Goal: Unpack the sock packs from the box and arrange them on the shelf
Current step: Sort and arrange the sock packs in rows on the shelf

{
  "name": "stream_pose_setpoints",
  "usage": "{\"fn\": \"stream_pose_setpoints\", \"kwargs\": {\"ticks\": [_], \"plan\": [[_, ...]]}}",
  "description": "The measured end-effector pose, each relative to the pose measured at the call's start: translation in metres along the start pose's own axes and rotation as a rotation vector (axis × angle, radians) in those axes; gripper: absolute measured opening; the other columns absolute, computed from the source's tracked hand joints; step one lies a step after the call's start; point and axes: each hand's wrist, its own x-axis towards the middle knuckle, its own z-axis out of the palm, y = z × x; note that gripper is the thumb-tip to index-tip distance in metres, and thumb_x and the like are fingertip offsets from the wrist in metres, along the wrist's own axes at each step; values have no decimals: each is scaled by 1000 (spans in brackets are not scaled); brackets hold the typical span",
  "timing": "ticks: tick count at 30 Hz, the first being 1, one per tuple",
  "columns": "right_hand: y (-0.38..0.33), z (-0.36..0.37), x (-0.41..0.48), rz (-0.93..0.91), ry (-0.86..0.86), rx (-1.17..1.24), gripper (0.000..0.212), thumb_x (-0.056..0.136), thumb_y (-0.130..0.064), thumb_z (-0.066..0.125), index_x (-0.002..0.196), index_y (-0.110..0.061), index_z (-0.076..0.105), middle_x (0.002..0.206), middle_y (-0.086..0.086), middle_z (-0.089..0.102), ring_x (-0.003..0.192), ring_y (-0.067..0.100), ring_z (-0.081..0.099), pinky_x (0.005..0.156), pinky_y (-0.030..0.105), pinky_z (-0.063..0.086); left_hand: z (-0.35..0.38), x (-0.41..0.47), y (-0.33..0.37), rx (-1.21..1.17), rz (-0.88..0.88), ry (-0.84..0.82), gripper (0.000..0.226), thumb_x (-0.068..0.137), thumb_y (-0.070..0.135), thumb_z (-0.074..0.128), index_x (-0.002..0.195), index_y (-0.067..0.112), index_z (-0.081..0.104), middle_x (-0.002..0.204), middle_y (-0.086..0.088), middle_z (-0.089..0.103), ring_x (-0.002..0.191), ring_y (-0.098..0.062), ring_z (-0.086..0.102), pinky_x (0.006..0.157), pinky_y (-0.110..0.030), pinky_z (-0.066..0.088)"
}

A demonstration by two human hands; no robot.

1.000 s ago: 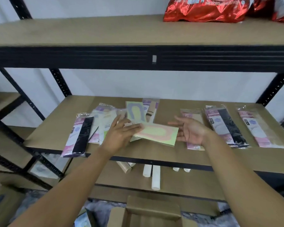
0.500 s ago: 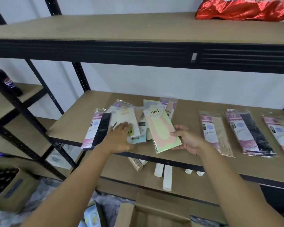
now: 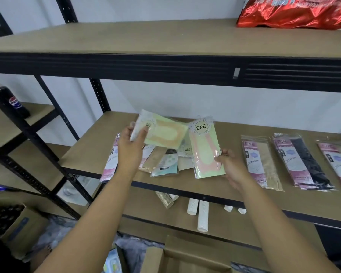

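Observation:
My left hand grips a pale green and peach sock pack, lifted above the middle shelf and lying sideways. My right hand pinches the lower edge of a second green and pink sock pack with a round ENE label, held upright over the shelf. Under both hands lies a loose heap of sock packs. To the right, three pink-labelled sock packs lie in a row: a beige one, a black one and one at the frame edge. The open cardboard box sits on the floor below.
A red foil bag lies on the top shelf. Rolls of paper cups lie on the lower shelf. A cola bottle stands on the left rack, and another cardboard box of dark items sits on the floor at left.
My left hand has lifted a green and peach pack off the heap. My right hand has raised the ENE pack more upright. The view shifted left.

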Motion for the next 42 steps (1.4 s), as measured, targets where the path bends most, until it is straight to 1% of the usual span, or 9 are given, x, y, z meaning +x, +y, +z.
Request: {"fn": "stream_pose_setpoints", "kwargs": {"ticks": [6,11,16,22,30,35,37,40,42], "plan": [[-15,-18,-3,-82,74,-30,31,97,-1,55,124,-16,55,113,2,67,93,16,65,73,31,50,4,24,-7,-115,-265,-35,27,89,27,78,106,8,70,101,-12,78,92,-35,75,77,-50,61],[-11,-25,-3,-69,19,-26,41,96,1,55,133,-18,58,119,4,71,102,22,70,74,31,52,15,26,-29,-95,-401,-1,22,87,25,79,99,11,68,101,-15,76,81,-33,74,51,-33,57],[-7,-26,-5,-83,43,81,36,92,4,55,120,-16,64,109,2,73,98,25,70,85,43,54,33,27,-40,-21,-440,-17,9,97,22,66,95,14,70,97,-9,78,97,-35,73,87,-59,58],[-15,-34,-5,-163,96,135,20,94,-3,61,106,-18,67,101,1,73,94,22,67,78,33,49,55,23,-37,-206,-597,-163,33,95,5,45,125,5,61,114,-21,72,95,-35,70,88,-47,54],[3,-11,-9,-100,-91,-45,20,98,-19,69,117,-18,64,112,-1,75,90,13,74,74,24,55,77,18,-43,-111,-569,-313,29,100,7,56,127,-3,58,114,-20,73,93,-32,74,74,-43,61],[13,-7,-5,-27,-126,-17,22,96,-20,71,118,-19,64,115,5,76,103,28,73,91,43,58,87,13,-43,-201,-598,-363,22,104,9,45,110,3,66,101,-16,75,81,-28,72,78,-42,58],[12,-11,-3,-32,-65,33,23,95,-14,71,117,-16,65,113,7,75,95,22,74,81,35,59,85,15,-40,-169,-565,-377,25,101,15,47,106,6,70,98,-14,74,75,-26,68,77,-39,55],[10,-19,-2,-62,74,69,16,95,-10,70,108,-19,67,104,0,76,84,12,74,66,23,56,73,27,-51,207,-319,-258,23,93,15,55,104,15,76,100,-1,75,73,-12,65,70,-24,50],[12,-24,0,-78,161,74,14,96,-9,69,99,-23,69,101,-2,75,88,14,73,69,24,55,64,30,-64,556,-109,-261,23,94,17,55,106,20,74,105,8,73,86,-5,65,70,-16,45]]}}
